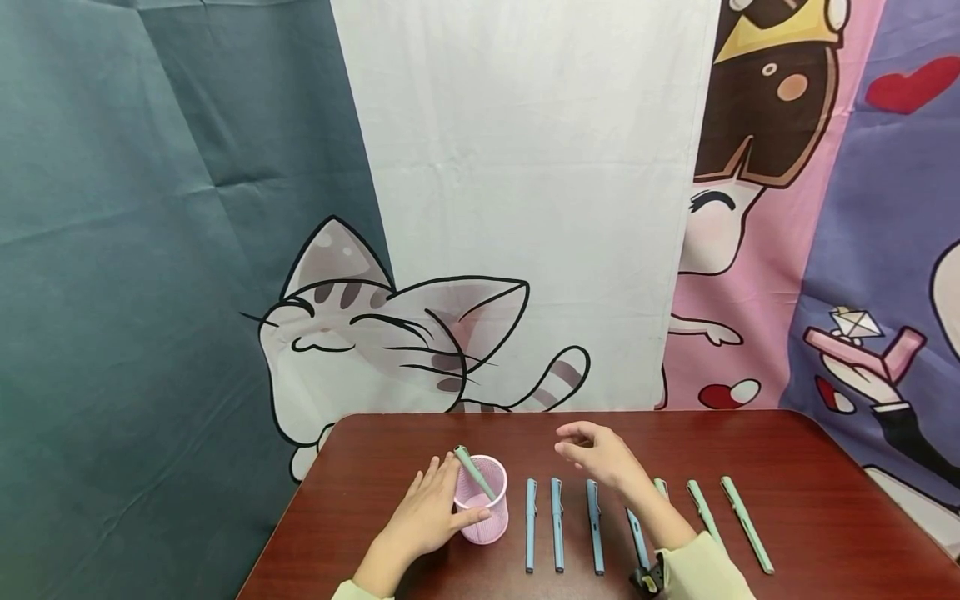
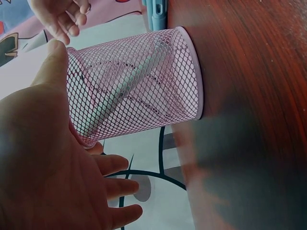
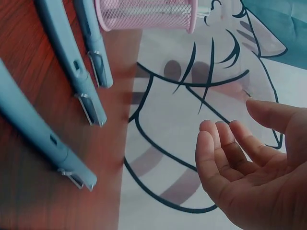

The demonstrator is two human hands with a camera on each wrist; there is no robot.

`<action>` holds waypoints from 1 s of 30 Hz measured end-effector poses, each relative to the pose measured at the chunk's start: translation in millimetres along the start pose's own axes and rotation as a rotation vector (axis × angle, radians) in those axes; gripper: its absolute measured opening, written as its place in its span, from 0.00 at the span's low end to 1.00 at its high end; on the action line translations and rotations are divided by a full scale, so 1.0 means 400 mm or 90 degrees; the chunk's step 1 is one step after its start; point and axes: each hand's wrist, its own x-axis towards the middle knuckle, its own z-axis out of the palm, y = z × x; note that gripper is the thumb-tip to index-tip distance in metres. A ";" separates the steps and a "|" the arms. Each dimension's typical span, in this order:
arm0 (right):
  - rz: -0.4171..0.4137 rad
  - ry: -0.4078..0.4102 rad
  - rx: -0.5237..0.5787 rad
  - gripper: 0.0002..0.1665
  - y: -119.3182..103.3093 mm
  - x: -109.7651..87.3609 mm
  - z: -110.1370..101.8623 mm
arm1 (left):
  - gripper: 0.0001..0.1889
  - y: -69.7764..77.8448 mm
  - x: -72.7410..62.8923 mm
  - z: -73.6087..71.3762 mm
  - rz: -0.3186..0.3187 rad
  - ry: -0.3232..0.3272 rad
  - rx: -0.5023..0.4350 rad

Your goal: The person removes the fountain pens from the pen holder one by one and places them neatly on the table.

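Note:
A pink mesh pen cup (image 1: 493, 530) stands upright on the table, with a green pen (image 1: 474, 472) leaning inside it. My left hand (image 1: 426, 515) rests against the cup's left side, its fingers straight and its thumb at the near rim. In the left wrist view the thumb and palm lie along the cup's top edge. Above the table, right of the cup, my right hand (image 1: 598, 457) hangs with loosely bent fingers and holds nothing. Several blue pens (image 1: 558, 527) with clips lie in a row beneath and beside it.
Three green pens (image 1: 747, 525) lie at the right of the row, one partly hidden by the right forearm. The brown table (image 1: 405, 433) ends at a printed cloth backdrop (image 1: 540, 167). A dark strap-like device (image 1: 648, 577) is on the right wrist.

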 end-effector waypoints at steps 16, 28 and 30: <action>-0.028 -0.015 0.017 0.17 -0.030 -0.002 0.059 | 0.56 -0.004 0.001 0.001 -0.005 -0.006 -0.003; -0.055 -0.033 0.011 0.16 -0.051 0.008 0.103 | 0.56 0.002 -0.001 -0.004 -0.003 -0.004 0.022; -0.063 -0.035 0.007 0.16 -0.056 0.011 0.110 | 0.56 0.004 -0.001 -0.005 -0.003 -0.005 0.031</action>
